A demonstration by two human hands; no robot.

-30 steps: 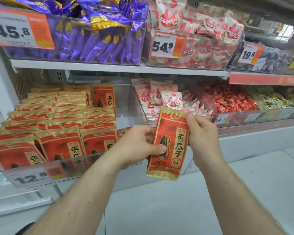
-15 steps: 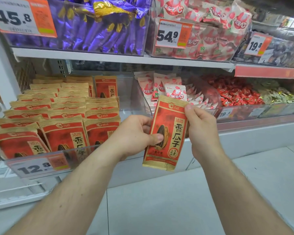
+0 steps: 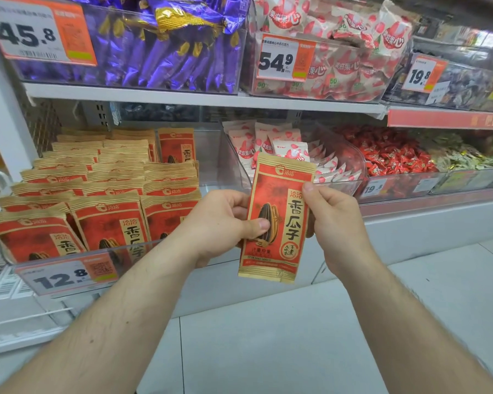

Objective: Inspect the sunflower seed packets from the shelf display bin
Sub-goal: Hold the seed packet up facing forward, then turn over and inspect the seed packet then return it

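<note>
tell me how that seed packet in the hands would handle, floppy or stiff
The held packet probably is fairly floppy: it is a thin flat pouch, pinched by the left hand and right hand. Likely light. Its crimped ends should give some grip.

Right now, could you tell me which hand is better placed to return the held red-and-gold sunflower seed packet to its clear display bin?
Probably the left hand: it grips the red-and-gold sunflower seed packet on the side nearest the clear display bin.
</note>
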